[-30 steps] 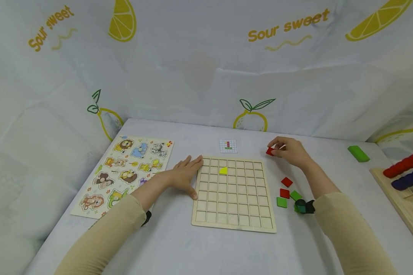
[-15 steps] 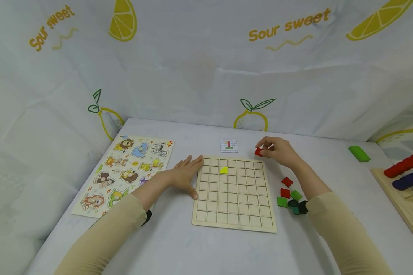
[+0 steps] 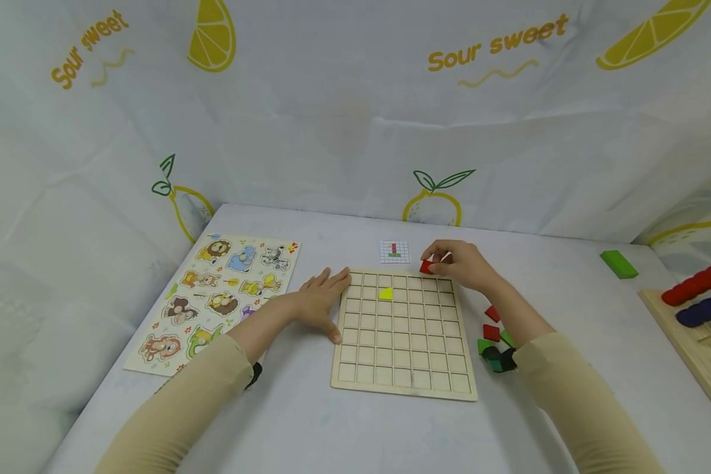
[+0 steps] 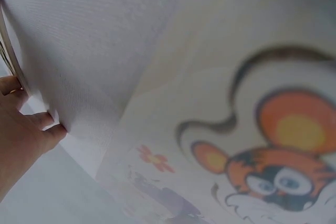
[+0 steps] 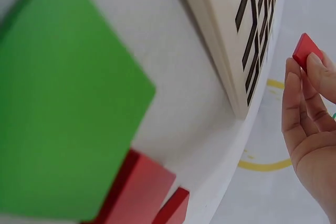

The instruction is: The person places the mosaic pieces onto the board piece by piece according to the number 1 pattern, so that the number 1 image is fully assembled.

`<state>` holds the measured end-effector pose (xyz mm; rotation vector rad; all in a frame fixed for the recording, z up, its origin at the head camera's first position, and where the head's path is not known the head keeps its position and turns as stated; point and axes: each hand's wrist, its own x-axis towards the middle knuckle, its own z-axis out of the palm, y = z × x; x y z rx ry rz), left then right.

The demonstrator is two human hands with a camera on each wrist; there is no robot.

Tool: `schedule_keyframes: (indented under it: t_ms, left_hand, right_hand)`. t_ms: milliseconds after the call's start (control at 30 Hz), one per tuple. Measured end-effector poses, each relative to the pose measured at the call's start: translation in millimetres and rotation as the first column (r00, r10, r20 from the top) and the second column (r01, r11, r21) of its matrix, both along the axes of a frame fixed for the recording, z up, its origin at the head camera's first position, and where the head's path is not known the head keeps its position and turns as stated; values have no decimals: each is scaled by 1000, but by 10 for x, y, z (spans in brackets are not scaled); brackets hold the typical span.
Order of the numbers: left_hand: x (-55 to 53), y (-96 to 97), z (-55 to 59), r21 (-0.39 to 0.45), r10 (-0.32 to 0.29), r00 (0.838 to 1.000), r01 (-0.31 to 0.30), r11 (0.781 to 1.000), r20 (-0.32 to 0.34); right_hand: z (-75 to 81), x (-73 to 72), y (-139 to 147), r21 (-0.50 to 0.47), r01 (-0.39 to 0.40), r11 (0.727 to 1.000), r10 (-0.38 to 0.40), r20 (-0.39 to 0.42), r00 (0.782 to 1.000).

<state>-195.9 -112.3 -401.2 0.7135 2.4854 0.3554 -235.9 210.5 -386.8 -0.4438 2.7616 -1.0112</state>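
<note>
A pale wooden grid board (image 3: pixel 401 390) lies in the middle of the table, with a yellow quarter-round tile (image 3: pixel 386 293) in one of its upper cells. My left hand (image 3: pixel 316 307) rests at the board's left edge, fingers spread, thumb and fingertips touching the rim. Above the board's far right part, my right hand (image 3: pixel 459 263) pinches a red square tile (image 3: pixel 426 266) between thumb and fingers. In the right wrist view that red tile (image 5: pixel 306 51) is held up at the fingertips. A small printed card (image 3: pixel 394 251) with a coloured grid pattern lies just behind the board.
Red tiles (image 3: pixel 491 332) and green tiles (image 3: pixel 484 345) lie right of the board, partly hidden by the right wrist. An animal puzzle board (image 3: pixel 172 303) is at the left. At the right are a green block (image 3: pixel 619 264) and a wooden bead frame (image 3: pixel 681 349).
My right hand has moved left with the red tile, from beyond the board's right side to over its far right edge. The left hand has stayed put.
</note>
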Motion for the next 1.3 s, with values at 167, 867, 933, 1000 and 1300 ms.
schedule_keyframes:
  t_ms: [167, 867, 933, 1000, 1300]
  left_hand:
    - [-7, 4, -4, 4, -10, 1000, 10, 1000, -16]
    - [16, 9, 10, 0, -7, 1000, 7, 1000, -16]
    - [12, 11, 11, 3, -9, 1000, 9, 1000, -20]
    - [8, 12, 10, 2, -11, 1000, 11, 1000, -22]
    - [15, 5, 10, 2, -5, 1000, 5, 1000, -16]
  right_hand:
    - [-11, 24, -96, -30, -36, 999, 37, 15, 999]
    - [-41, 82, -373, -42, -199, 979, 201, 47, 978]
    - [-30, 83, -396, -35, -201, 979, 203, 49, 978]
    - [-19, 85, -415, -33, -203, 979, 204, 58, 977]
    - [-37, 99, -471, -7, -207, 978, 207, 113, 972]
